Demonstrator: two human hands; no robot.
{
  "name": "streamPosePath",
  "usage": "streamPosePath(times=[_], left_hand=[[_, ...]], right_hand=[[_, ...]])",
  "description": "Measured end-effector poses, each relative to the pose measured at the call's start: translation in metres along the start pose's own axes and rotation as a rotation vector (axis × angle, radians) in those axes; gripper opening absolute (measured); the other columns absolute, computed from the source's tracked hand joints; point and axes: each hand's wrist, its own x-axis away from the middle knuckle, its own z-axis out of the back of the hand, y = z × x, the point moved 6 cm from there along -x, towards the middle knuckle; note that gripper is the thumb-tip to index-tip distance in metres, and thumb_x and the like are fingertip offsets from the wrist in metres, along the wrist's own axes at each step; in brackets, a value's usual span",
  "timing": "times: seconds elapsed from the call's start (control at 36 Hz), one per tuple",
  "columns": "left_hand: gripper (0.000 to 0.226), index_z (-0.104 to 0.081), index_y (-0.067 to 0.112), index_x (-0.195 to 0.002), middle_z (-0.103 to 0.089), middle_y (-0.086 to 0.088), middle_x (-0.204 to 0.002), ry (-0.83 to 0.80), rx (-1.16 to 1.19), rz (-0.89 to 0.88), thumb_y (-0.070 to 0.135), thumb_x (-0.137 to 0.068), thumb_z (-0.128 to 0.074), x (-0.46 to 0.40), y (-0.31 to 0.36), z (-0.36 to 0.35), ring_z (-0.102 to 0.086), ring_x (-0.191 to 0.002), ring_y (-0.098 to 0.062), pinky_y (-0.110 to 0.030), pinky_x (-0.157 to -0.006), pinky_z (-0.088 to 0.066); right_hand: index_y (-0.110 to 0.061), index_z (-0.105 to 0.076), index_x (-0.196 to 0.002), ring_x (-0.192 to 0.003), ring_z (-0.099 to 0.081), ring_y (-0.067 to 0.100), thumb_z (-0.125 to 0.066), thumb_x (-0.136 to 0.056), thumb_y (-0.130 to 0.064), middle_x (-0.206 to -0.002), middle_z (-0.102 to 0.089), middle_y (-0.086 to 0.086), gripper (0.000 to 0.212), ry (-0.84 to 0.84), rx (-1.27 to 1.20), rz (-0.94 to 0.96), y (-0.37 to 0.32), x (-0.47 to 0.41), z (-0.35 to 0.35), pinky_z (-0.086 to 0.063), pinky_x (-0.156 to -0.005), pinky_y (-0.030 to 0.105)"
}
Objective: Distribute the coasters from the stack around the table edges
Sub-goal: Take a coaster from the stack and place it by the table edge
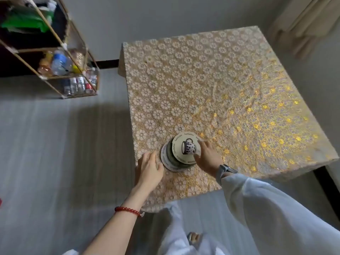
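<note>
Because the coasters (185, 148) look like thin, stiff, light discs, they should slide and lift easily but could fan out or slip across the patterned tablecloth (211, 85) if pushed. The stack sits near the table's near-left corner, its top coaster skewed off the rest. The right hand (207, 156) pinches that coaster's right rim, the best hold, while the left hand (150, 167) rests open beside the stack.

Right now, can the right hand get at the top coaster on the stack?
Probably yes. The right hand already has its fingers on the right edge of the top coaster, which sits skewed off the stack. Nothing covers it; the left hand rests beside the stack's left side.
</note>
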Motion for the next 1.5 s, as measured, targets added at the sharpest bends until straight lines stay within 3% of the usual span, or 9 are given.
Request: streamPosePath(times=[0.11,0.22,0.39,0.47,0.67,0.86,1.0,1.08,1.5], left_hand=[[0.056,-0.022,0.014,-0.141,-0.006,-0.005,-0.154,-0.049,-0.013,0.022,0.015,-0.091,-0.047,-0.042,-0.001,0.0,-0.02,-0.138,-0.024,-0.048,-0.113,-0.024],[0.059,-0.019,0.021,-0.142,0.001,0.0,-0.155,-0.114,0.001,0.04,0.016,-0.09,-0.048,-0.068,0.003,-0.009,-0.015,-0.14,-0.027,-0.053,-0.112,-0.024],[0.053,-0.027,0.018,-0.14,-0.006,0.0,-0.154,-0.067,-0.012,0.004,0.018,-0.09,-0.048,-0.081,0.023,-0.023,-0.016,-0.139,-0.023,-0.054,-0.109,-0.03],[0.05,-0.031,0.014,-0.137,-0.015,-0.004,-0.152,-0.005,0.009,-0.063,0.017,-0.091,-0.048,-0.078,0.043,-0.035,-0.018,-0.138,-0.02,-0.04,-0.112,-0.022],[0.047,-0.037,0.016,-0.135,-0.029,-0.004,-0.146,0.019,-0.035,-0.175,0.02,-0.09,-0.049,-0.057,0.097,-0.096,-0.028,-0.133,-0.018,-0.039,-0.113,-0.025],[0.053,-0.031,0.013,-0.138,-0.027,-0.007,-0.146,-0.063,0.027,-0.23,0.009,-0.089,-0.05,-0.023,0.135,-0.173,-0.023,-0.136,-0.015,-0.005,-0.101,-0.001],[0.068,-0.022,0.021,-0.142,-0.017,-0.007,-0.151,-0.026,-0.043,-0.193,0.015,-0.084,-0.058,-0.014,0.128,-0.211,-0.009,-0.139,-0.016,-0.028,-0.113,-0.005],[0.08,-0.014,0.023,-0.143,-0.007,-0.004,-0.155,-0.012,-0.247,-0.166,0.03,-0.08,-0.063,-0.016,0.113,-0.228,0.006,-0.141,-0.018,-0.049,-0.115,0.003],[0.098,-0.016,0.021,-0.143,0.002,-0.005,-0.156,0.043,-0.454,-0.103,0.05,-0.066,-0.071,-0.028,0.109,-0.232,0.01,-0.142,-0.022,-0.055,-0.11,0.002]], right_hand=[[-0.02,-0.006,-0.142,-0.136,-0.018,0.032,-0.054,-0.086,-0.031,-0.152,-0.011,0.011,0.075,-0.06,0.034,-0.085,0.009,-0.037,-0.002,-0.029,-0.108,0.051],[-0.027,-0.005,-0.142,-0.132,-0.025,0.024,-0.06,-0.08,-0.024,-0.145,-0.026,0.005,0.083,-0.084,0.122,0.047,0.01,-0.06,-0.007,-0.027,-0.108,0.049],[-0.012,-0.049,-0.117,-0.095,-0.048,0.02,-0.047,-0.09,-0.018,-0.109,-0.053,0.007,0.029,0.151,0.097,0.2,0.01,-0.066,0.019,-0.046,-0.087,0.039],[-0.009,-0.054,-0.104,-0.081,-0.057,0.022,-0.044,-0.092,-0.016,-0.099,-0.055,0.005,0.018,0.148,-0.093,0.172,0.029,-0.059,0.033,-0.054,-0.064,0.029],[-0.008,-0.053,-0.097,-0.078,-0.058,0.027,-0.049,-0.088,-0.011,-0.091,-0.064,0.012,0.011,0.063,-0.277,-0.098,0.124,-0.029,0.056,-0.052,-0.063,0.042],[-0.008,-0.046,-0.077,-0.065,-0.048,0.025,-0.053,-0.086,-0.008,-0.072,-0.052,0.007,0.011,0.014,-0.225,-0.15,0.196,-0.006,0.065,-0.032,-0.051,0.031],[-0.01,-0.049,-0.114,-0.068,-0.056,0.023,-0.053,-0.087,-0.013,-0.085,-0.065,0.007,0.027,0.027,-0.228,-0.094,0.223,-0.001,0.071,-0.039,-0.049,0.024],[-0.017,-0.042,-0.125,-0.077,-0.064,0.034,-0.055,-0.085,-0.013,-0.093,-0.069,0.015,0.043,0.027,-0.197,-0.044,0.232,0.0,0.071,-0.05,-0.059,0.037],[-0.014,-0.04,-0.128,-0.096,-0.053,0.039,-0.051,-0.083,-0.002,-0.119,-0.04,0.02,0.047,0.027,-0.164,-0.007,0.223,0.003,0.069,-0.053,-0.083,0.048]])
